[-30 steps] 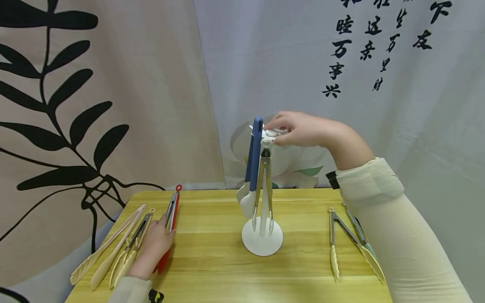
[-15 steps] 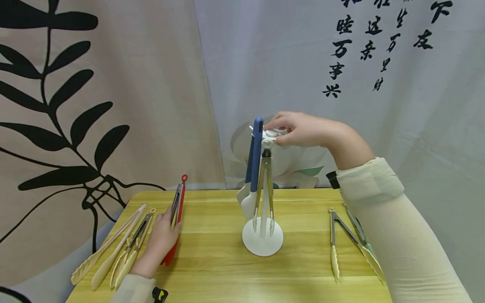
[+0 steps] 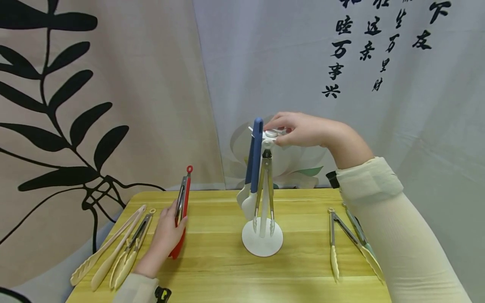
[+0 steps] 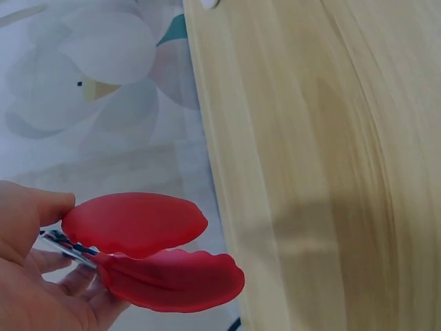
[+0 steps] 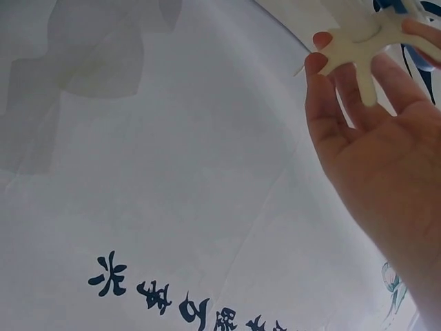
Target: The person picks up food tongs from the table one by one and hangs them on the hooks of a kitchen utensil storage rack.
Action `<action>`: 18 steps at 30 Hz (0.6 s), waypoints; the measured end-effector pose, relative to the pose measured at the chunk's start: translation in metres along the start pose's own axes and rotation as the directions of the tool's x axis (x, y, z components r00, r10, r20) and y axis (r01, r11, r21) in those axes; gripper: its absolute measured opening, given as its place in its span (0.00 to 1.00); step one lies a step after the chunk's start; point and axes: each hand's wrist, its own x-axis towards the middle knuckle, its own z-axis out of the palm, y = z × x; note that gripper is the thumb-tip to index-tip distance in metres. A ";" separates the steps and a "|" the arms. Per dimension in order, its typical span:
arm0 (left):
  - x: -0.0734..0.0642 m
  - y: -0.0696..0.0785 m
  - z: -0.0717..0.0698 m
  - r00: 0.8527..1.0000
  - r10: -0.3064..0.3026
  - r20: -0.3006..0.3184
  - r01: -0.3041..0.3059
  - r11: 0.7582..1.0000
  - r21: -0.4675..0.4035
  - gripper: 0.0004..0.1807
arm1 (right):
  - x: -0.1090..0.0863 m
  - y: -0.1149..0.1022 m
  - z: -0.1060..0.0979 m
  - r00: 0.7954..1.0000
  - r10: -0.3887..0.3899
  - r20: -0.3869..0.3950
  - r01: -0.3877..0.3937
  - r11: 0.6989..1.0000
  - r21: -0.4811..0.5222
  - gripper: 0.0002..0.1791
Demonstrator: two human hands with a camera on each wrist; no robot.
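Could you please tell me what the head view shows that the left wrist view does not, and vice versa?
Only the head view: the right hand holding the top of the white stand, the blue-handled utensils hanging there, pale tongs lying on the table, and black characters on the fabric backdrop.

Only the left wrist view: the two scalloped red tips seen close up and apart, plus a pale sliver at the top edge, too cut off to identify.

Both: the left hand gripping the red tongs, the table and the backdrop.
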 end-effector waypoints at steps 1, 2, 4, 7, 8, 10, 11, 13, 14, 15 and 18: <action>0.000 0.001 0.001 1.000 0.006 -0.001 -0.006 1.000 -0.003 0.38 | 0.000 0.000 0.000 1.000 0.001 0.001 -0.001 1.000 0.003 0.22; 0.000 0.003 0.001 1.000 0.009 -0.001 -0.009 1.000 -0.008 0.38 | 0.000 0.000 0.000 1.000 0.001 0.001 -0.001 1.000 0.006 0.22; 0.001 0.006 0.002 1.000 0.015 0.003 -0.015 1.000 -0.018 0.39 | 0.000 0.001 0.000 1.000 -0.001 0.001 0.001 1.000 0.012 0.22; 0.000 0.012 0.001 1.000 0.021 0.012 -0.021 0.999 -0.039 0.39 | 0.001 0.001 -0.001 1.000 -0.008 0.004 0.008 1.000 0.024 0.22; 0.001 0.014 0.001 1.000 0.025 0.011 -0.025 0.999 -0.046 0.39 | 0.001 0.001 -0.001 1.000 -0.010 0.006 0.010 1.000 0.028 0.22; 0.001 0.019 0.001 0.999 0.046 0.006 -0.046 0.997 -0.057 0.39 | 0.001 0.001 -0.001 1.000 -0.012 0.008 0.011 0.999 0.031 0.22; 0.001 0.021 0.001 0.998 0.057 0.003 -0.057 0.996 -0.062 0.39 | 0.001 0.002 -0.001 1.000 -0.010 0.010 0.010 0.999 0.032 0.22; 0.001 0.025 0.001 0.997 0.080 -0.005 -0.080 0.994 -0.072 0.39 | 0.001 0.002 -0.001 1.000 -0.008 0.011 0.008 0.999 0.034 0.22; 0.002 0.027 0.001 0.996 0.093 -0.008 -0.093 0.993 -0.077 0.39 | 0.001 0.002 -0.001 1.000 -0.008 0.012 0.008 0.999 0.035 0.22; 0.002 0.028 0.001 0.995 0.102 -0.006 -0.102 0.991 -0.084 0.39 | 0.001 0.002 -0.001 1.000 -0.009 0.013 0.009 0.999 0.034 0.22; 0.003 0.034 0.001 0.994 0.111 0.004 -0.110 0.988 -0.107 0.39 | 0.002 0.003 -0.001 1.000 -0.010 0.016 0.010 0.999 0.035 0.22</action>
